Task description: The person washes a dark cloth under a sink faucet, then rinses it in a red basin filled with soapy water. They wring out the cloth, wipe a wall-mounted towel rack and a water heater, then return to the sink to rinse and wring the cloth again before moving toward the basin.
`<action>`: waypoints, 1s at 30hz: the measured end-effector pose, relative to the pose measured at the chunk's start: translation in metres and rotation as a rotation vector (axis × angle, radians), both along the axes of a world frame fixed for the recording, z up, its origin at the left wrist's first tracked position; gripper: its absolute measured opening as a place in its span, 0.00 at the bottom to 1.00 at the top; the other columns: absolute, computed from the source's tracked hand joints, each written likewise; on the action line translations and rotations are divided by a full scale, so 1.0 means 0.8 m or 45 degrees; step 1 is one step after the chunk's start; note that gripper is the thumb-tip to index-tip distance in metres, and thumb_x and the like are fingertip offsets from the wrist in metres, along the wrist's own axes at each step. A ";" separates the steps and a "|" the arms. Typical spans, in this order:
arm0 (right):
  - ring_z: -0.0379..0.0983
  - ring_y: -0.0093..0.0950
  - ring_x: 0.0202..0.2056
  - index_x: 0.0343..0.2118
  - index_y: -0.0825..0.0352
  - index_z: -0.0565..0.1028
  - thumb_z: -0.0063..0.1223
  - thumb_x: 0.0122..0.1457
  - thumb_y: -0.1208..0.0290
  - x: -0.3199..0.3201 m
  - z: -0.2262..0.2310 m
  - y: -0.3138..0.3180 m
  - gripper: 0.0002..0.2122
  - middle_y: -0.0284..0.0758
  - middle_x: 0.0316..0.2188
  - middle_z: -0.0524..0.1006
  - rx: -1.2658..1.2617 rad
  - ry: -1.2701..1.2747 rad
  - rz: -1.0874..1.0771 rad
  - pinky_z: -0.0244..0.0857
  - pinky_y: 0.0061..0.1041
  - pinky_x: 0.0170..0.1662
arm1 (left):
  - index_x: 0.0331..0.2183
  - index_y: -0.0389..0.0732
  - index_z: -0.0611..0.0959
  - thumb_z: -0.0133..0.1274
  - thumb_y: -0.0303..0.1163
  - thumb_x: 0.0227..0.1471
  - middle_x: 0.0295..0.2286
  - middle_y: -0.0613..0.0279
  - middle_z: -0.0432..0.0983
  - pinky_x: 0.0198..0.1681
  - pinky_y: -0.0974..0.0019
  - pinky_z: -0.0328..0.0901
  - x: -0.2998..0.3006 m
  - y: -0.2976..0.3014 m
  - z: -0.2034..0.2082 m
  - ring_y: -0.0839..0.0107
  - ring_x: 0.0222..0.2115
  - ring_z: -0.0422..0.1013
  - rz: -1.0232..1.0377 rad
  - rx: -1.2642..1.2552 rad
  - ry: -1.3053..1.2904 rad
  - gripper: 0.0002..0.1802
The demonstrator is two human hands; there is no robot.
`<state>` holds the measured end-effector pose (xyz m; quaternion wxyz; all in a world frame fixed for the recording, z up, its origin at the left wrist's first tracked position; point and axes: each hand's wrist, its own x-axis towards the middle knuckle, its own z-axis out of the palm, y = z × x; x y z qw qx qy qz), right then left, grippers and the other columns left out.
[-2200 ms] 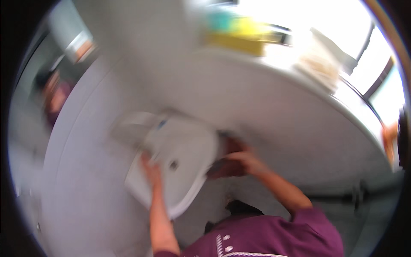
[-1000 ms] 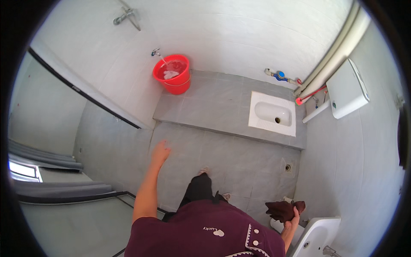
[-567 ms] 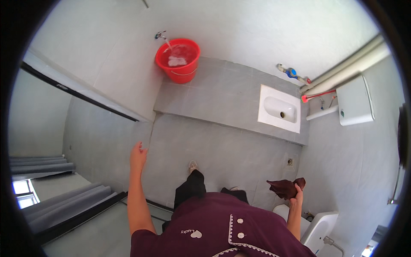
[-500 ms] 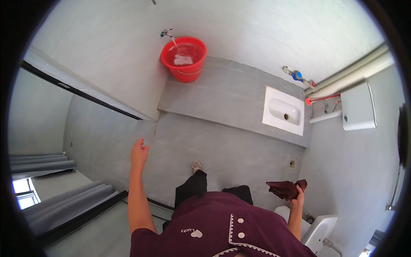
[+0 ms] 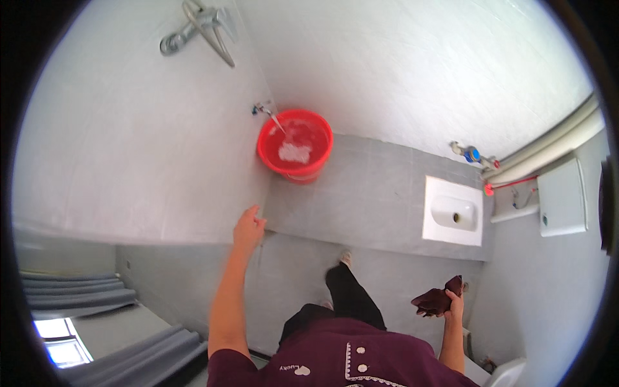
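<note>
In my right hand (image 5: 454, 302) is a bunched dark maroon cloth (image 5: 436, 301), gripped at its right end while the rest sticks out to the left. My left hand (image 5: 249, 227) hangs in the air with nothing in it, fingers loosely apart, near the corner of the wall. Ahead of it, on the raised tiled step, stands a red bucket (image 5: 300, 175). Water runs from a small wall tap (image 5: 261, 109) into the bucket, and white foam (image 5: 294, 153) floats on the water inside.
A white squat toilet (image 5: 433, 226) is set into the grey raised step (image 5: 361, 193), whose front edge crosses the floor before me. At upper left is a wall-mounted shower mixer (image 5: 200, 29). A white cistern (image 5: 563, 197) and pipes (image 5: 548, 145) line the right wall.
I have stepped forward toward the raised step and the bucket, which now appears closer. My left hand is nearer to the bucket. The cloth stays in my right hand.
</note>
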<state>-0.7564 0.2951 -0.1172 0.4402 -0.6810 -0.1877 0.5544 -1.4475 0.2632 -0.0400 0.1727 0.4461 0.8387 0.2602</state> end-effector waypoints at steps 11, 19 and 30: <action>0.73 0.33 0.45 0.54 0.69 0.68 0.61 0.45 0.80 -0.373 0.026 0.276 0.28 0.39 0.45 0.75 0.032 0.110 0.480 0.69 0.30 0.49 | 0.47 0.38 0.76 0.58 0.30 0.48 0.45 0.51 0.73 0.49 0.55 0.66 -0.189 0.304 -0.039 0.53 0.46 0.69 -0.155 0.081 0.384 0.22; 0.72 0.29 0.46 0.54 0.68 0.68 0.61 0.47 0.78 -0.611 0.011 0.393 0.28 0.36 0.44 0.74 -0.020 0.240 0.571 0.67 0.29 0.51 | 0.50 0.39 0.73 0.59 0.33 0.47 0.48 0.53 0.70 0.52 0.49 0.62 -0.329 0.521 -0.177 0.52 0.52 0.64 -0.306 0.156 0.755 0.27; 0.73 0.24 0.41 0.48 0.67 0.72 0.63 0.47 0.76 -0.812 -0.127 0.522 0.22 0.34 0.40 0.77 0.198 0.183 0.595 0.66 0.24 0.47 | 0.34 0.44 0.85 0.54 0.37 0.53 0.34 0.67 0.81 0.53 0.55 0.56 -0.362 0.589 -0.211 0.62 0.45 0.69 -0.418 -0.048 0.857 0.10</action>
